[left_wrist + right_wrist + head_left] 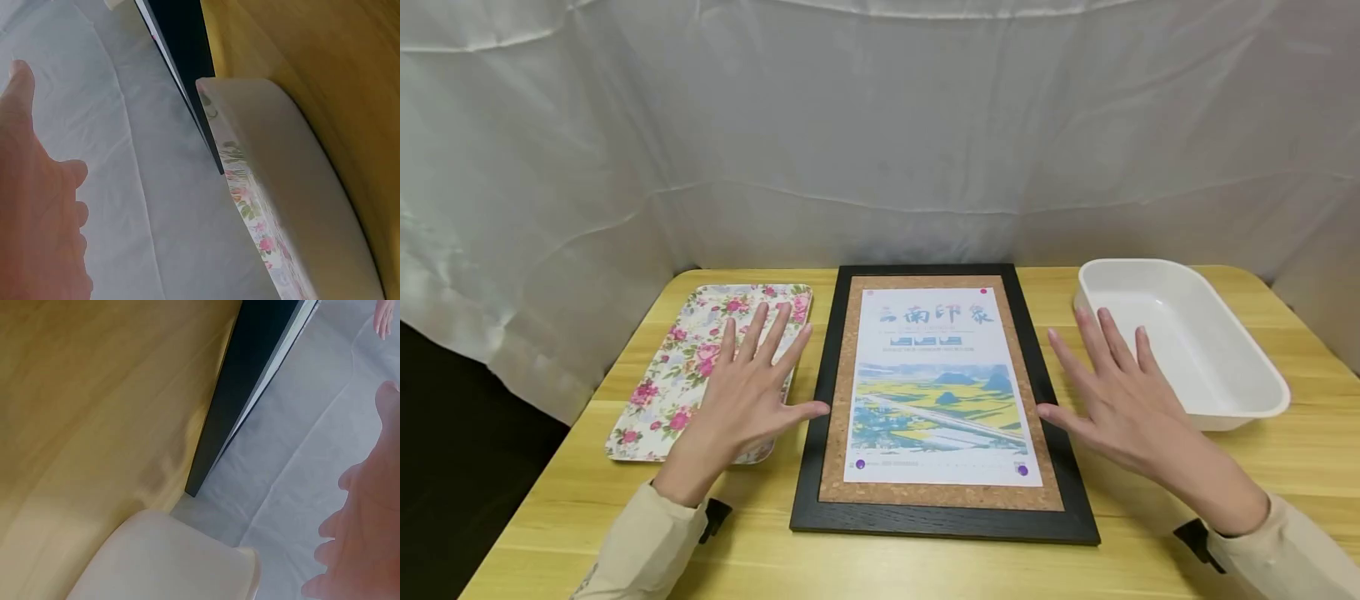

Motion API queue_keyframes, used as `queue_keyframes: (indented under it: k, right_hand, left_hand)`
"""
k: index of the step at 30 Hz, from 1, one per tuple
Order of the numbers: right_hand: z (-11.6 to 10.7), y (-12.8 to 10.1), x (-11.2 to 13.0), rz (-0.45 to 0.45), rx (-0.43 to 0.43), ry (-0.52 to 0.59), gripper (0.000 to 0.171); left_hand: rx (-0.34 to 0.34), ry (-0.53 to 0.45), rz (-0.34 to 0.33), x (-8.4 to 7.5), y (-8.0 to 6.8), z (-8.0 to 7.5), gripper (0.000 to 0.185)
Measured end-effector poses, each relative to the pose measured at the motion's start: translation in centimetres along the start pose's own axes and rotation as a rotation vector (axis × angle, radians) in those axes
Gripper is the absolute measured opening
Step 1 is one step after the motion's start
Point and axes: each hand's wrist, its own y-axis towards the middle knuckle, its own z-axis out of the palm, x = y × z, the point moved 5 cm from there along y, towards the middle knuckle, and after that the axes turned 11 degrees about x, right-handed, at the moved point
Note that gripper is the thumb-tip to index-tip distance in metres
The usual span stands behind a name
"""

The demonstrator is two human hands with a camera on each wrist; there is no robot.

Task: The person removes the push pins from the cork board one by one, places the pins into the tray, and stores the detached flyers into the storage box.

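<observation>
On my left, the flowered tray [651, 379] lies on the counter [752, 550]. My left fingers [753, 337] are straight and spread apart above it, holding nothing. They cover part of its right side, so I can't make out the pattern there. My left thumb overlaps the edge of the black frame [940, 522] in the head view; whether it touches, I can't tell.

In the middle, the printed sheet [940, 400] lies flat on the cork [940, 496] inside that frame. It looks fastened to me: a purple pin [861, 464] at the lower left, a pink pin [983, 291] at the upper right, another purple pin [1022, 471] at the lower right. The upper-left corner has only a pale pinkish spot, so I can't say whether that one is pinned. Otherwise I judge nothing half-done; the smallest print is too faint to read.

On my right, my right fingers [1117, 342] are spread too, gripping nothing, in front of the white basin [1195, 342], and they hide some of its near left side. Both wrist views show the frame edge-on, so the sheet is barely visible there.
</observation>
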Motion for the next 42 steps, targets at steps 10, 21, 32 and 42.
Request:
queue_keyframes:
  k: [10, 21, 32, 42]
  right_hand:
    - [0.2, 0.2, -0.3, 0.039, 0.042, 0.062, 0.076]
    - [0.1, 0.3, -0.4, 0.023, 0.012, 0.090, 0.073]
    - [-0.6, 0.9, 0.2, -0.012, 0.018, 0.176, 0.072]
    - [-2.0, 4.3, 1.2, -0.001, 0.167, 0.374, 0.064]
  left_hand:
    - [0.148, -0.287, -0.021, -0.3, -0.1, 0.5, 0.082]
    - [0.098, -0.436, -0.038, -0.6, -0.2, 0.4, 0.071]
    - [0.104, -0.706, -0.116, -0.1, 1.8, 2.2, 0.064]
    - [0.171, -0.904, -0.197, 0.4, 3.6, 4.2, 0.058]
